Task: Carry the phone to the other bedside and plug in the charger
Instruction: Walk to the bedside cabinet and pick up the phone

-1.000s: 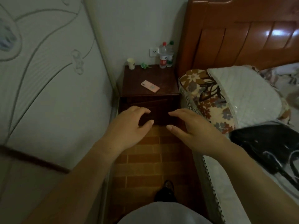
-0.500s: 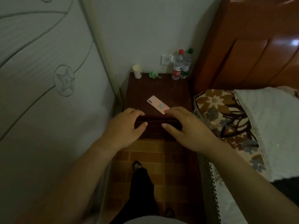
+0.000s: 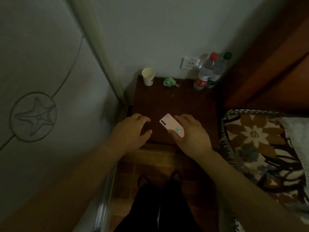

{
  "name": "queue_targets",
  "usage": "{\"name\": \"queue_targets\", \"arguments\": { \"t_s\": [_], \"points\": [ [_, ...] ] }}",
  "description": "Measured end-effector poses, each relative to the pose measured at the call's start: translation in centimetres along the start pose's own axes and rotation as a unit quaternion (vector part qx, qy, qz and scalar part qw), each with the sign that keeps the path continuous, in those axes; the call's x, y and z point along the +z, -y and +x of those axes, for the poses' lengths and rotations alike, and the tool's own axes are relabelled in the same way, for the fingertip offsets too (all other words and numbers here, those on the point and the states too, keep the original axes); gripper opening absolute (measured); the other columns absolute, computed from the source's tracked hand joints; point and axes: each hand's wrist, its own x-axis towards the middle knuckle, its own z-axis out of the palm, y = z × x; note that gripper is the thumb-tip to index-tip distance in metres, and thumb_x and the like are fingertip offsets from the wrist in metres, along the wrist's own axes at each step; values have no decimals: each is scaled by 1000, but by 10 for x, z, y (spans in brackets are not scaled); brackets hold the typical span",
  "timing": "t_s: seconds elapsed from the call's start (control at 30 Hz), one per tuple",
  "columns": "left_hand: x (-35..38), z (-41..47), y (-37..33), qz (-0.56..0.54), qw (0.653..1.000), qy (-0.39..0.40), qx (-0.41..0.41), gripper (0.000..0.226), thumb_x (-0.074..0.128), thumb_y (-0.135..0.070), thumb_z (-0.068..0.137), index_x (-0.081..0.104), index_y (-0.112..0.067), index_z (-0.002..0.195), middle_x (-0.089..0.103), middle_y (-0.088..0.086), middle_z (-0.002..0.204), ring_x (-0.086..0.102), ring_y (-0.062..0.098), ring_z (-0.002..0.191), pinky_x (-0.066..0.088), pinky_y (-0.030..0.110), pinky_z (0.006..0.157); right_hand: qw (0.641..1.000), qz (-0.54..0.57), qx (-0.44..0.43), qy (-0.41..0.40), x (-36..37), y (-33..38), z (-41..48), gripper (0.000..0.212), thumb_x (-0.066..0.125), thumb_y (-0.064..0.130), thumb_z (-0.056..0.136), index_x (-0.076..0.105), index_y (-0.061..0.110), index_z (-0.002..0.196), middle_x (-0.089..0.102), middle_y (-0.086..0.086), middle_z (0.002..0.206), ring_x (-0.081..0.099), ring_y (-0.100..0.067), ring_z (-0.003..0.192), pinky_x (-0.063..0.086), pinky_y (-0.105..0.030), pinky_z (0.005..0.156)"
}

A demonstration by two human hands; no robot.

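Note:
A pink phone point(image 3: 170, 123) lies face down near the front of a dark wooden bedside table point(image 3: 173, 101). My right hand point(image 3: 190, 133) is on it, with fingers along its far edge and the thumb under its near end. Just left of the phone, my left hand point(image 3: 132, 129) hovers over the table's front edge with fingers spread, holding nothing. A white wall socket point(image 3: 189, 63) sits on the wall behind the table. No charger shows.
A paper cup point(image 3: 148, 76), a green crumpled wrapper point(image 3: 169, 81) and two water bottles point(image 3: 209, 72) stand at the table's back. A wardrobe door point(image 3: 43, 91) closes the left side; a wooden headboard point(image 3: 274, 67) and a floral pillow point(image 3: 260, 148) are on the right.
I have stepped closer to the table. My right hand moved forward from the table's front edge onto the phone; my left hand moved up over the table's front edge.

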Motion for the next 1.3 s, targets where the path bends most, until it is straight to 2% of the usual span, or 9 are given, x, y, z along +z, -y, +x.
{"name": "queue_targets", "arguments": {
  "t_s": [0.17,0.23,0.33,0.5,0.6,0.73,0.93,1.13,1.3],
  "points": [
    [31,50,32,-23,1000,-12,-5,44,49,-37,90,42,-22,131,48,4,132,51,21,113,43,31,88,996,-47,-19,75,47,-41,51,58,53,50,85,39,27,136,33,-6,148,30,-29,130,39,-51,94],
    [48,67,44,-32,999,-27,-7,44,49,-36,90,42,-21,131,49,6,131,51,22,112,43,33,88,992,-59,-17,108,69,-58,68,59,51,52,85,35,31,138,29,-4,150,25,-30,132,36,-53,96],
    [78,91,62,-37,999,-33,-20,45,50,-36,89,43,-22,131,50,5,131,52,21,113,42,31,88,990,-67,-8,128,104,-82,90,60,49,52,86,31,31,139,26,-3,151,24,-29,133,35,-54,96],
    [131,118,86,-65,996,1,-53,44,50,-33,89,43,-21,131,50,4,131,50,20,114,40,29,92,985,-74,10,158,159,-113,114,64,50,51,85,25,32,141,20,-1,152,20,-29,133,32,-52,98],
    [155,126,94,-53,997,20,-58,46,50,-33,90,42,-20,133,47,4,136,46,19,119,35,25,94,985,-71,5,158,179,-124,121,67,55,49,83,25,31,140,20,-1,151,21,-28,133,34,-51,96],
    [171,133,101,-23,994,50,-92,52,47,-38,90,35,-23,138,33,5,148,32,21,134,31,41,108,987,-73,20,143,194,-133,123,75,59,50,80,20,31,142,17,-1,153,17,-28,135,31,-54,98],
    [176,133,105,-37,991,57,-113,52,48,-37,90,35,-23,138,34,6,148,34,22,133,34,43,107,987,-80,22,136,201,-133,122,75,59,45,82,19,24,143,17,-5,153,19,-27,134,29,-51,99],
    [171,131,101,-45,991,58,-112,51,47,-38,90,35,-24,137,35,4,147,36,22,131,35,46,105,984,-90,2,150,198,-133,122,76,55,46,85,13,20,143,17,-9,150,19,-30,130,31,-51,98],
    [170,129,97,-55,991,54,-106,51,48,-38,90,35,-25,137,34,2,147,36,21,131,36,45,105,984,-93,-15,149,196,-134,117,72,50,44,87,16,17,144,20,-13,150,22,-33,131,33,-52,96]
  ]
}}
